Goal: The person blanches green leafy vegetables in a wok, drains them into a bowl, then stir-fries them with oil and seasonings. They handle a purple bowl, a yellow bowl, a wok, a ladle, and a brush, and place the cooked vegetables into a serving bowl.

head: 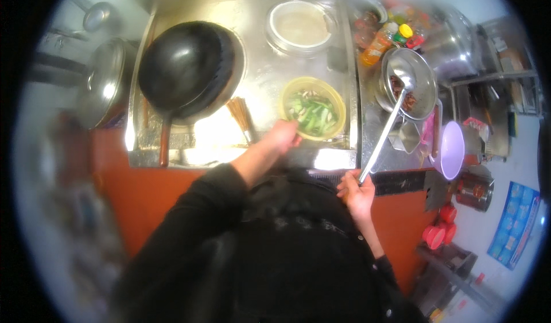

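My left hand [286, 137] grips the near rim of a yellow plastic bowl [343, 114] that holds cut green vegetables [313, 113] with paler pieces among them. In my right hand [356, 190] is the end of a long metal ladle [384, 134]. Its round head rests over a steel bowl [424, 84] with reddish-brown bits inside. A black wok [183, 65] with a wooden handle [164, 144] sits tilted on the steel stove at the left. Between the wok and the yellow bowl lies a bamboo brush [241, 115].
Behind the yellow bowl stands a round, pale-rimmed container [300, 24]. Bottles [379, 43] and a large steel pot [452, 43] crowd the back right. A lilac bowl [452, 150] is at the right counter's edge. A lidded metal pot [103, 82] stands left of the stove [262, 71].
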`<state>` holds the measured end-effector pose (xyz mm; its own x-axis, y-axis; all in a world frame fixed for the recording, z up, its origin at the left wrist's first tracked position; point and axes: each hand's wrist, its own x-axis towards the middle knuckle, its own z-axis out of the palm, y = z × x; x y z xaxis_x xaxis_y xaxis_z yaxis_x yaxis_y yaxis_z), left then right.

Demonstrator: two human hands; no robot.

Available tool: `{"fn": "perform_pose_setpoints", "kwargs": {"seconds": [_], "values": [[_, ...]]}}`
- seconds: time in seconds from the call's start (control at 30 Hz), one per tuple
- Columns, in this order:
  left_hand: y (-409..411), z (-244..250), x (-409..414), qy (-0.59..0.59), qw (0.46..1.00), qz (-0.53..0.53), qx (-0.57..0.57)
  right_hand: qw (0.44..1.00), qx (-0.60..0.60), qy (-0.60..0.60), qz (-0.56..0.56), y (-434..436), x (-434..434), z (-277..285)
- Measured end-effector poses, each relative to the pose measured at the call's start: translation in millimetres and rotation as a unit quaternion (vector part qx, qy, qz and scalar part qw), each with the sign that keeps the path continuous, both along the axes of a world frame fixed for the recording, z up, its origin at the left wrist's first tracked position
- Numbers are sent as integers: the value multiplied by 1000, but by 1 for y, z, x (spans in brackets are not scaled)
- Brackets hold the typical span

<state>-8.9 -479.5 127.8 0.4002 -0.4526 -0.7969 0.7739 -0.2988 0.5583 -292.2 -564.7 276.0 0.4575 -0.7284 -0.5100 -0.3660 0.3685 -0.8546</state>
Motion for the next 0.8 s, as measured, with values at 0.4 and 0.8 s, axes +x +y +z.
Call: {"fn": "perform_pose_setpoints", "kwargs": {"seconds": [0.4, 0.8], "values": [[189, -7, 103, -407, 838, -126, 341, 998, -16, 49, 38, 17, 37, -12], [221, -38, 138, -477, 779, -156, 376, 998, -23, 46, 24, 6, 25, 6]]}}
